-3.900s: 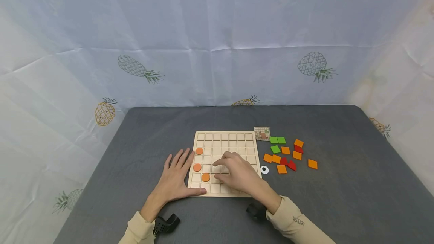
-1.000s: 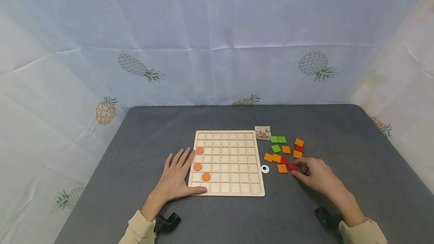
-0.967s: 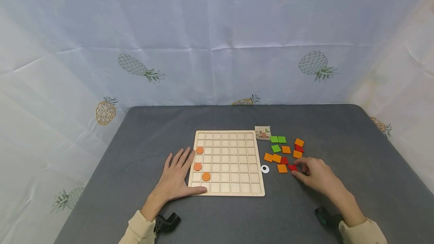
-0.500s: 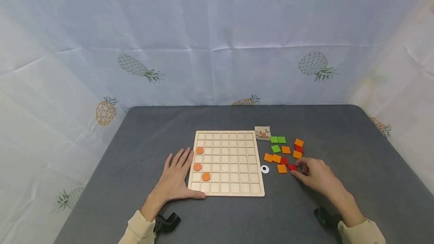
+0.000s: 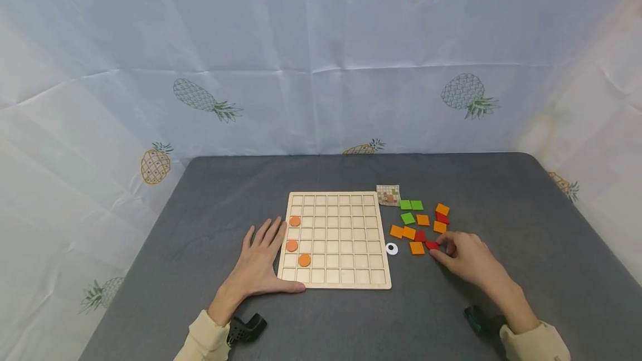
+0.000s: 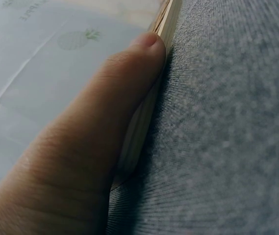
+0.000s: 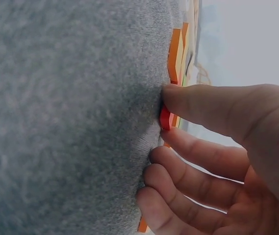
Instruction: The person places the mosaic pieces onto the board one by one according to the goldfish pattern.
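A wooden grid board (image 5: 346, 247) lies on the table, with several orange discs (image 5: 304, 260) in its left cells. My left hand (image 5: 257, 266) rests spread at its near left corner, fingers straight along the left side. In the left wrist view the thumb (image 6: 95, 107) lies along the board's edge (image 6: 139, 129). Right of the board, my right hand (image 5: 468, 258) pinches a small red tile (image 5: 432, 245) at the tabletop. The right wrist view shows that red tile (image 7: 165, 117) between thumb and index finger, the other fingers curled beside it.
Around the right hand lie loose orange tiles (image 5: 417, 248), green tiles (image 5: 408, 218) and another red tile (image 5: 420, 236). A white ring-shaped piece (image 5: 392, 249) lies by the board's right edge. A small printed pattern card (image 5: 388, 195) touches the board's far right corner.
My right hand has moved from over the board to the loose tiles on the right and hardly shifts in the last second. My left thumb has slid back slightly to the board's near edge.
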Demonstrator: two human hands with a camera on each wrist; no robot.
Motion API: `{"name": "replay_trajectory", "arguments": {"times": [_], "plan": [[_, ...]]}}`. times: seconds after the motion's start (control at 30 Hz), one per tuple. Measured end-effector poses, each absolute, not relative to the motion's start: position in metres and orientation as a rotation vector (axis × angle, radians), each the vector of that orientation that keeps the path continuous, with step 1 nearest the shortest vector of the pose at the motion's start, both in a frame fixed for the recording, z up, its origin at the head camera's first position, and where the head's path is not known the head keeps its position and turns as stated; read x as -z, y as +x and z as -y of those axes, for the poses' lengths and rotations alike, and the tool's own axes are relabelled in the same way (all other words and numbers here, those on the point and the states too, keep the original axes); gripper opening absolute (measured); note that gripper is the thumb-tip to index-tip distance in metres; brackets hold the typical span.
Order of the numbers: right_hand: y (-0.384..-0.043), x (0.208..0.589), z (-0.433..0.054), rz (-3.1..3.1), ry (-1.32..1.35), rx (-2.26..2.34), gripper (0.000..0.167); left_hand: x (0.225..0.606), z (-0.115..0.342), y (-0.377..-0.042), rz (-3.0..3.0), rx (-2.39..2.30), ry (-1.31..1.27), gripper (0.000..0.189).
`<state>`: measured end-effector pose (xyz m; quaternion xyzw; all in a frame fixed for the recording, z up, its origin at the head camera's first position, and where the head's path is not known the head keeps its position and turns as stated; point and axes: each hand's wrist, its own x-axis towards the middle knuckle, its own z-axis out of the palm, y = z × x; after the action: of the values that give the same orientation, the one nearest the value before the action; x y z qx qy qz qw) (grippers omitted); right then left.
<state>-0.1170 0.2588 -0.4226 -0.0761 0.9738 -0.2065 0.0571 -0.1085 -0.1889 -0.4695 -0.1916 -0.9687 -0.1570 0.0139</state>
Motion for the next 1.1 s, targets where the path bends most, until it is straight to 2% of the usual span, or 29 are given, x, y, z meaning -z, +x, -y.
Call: {"name": "replay_trajectory", "arguments": {"times": [0.7, 1.1], "plan": [[-0.118, 0.405, -0.243, -2.963, -0.248, 0.655, 0.032, 0.466, 0.192, -0.110, 3.028, 0.453, -0.587, 0.142], [-0.120, 0.395, -0.214, -2.980, -0.389, 0.744, 0.023, 0.464, 0.187, -0.115, 3.072, 0.482, -0.597, 0.142]]}}
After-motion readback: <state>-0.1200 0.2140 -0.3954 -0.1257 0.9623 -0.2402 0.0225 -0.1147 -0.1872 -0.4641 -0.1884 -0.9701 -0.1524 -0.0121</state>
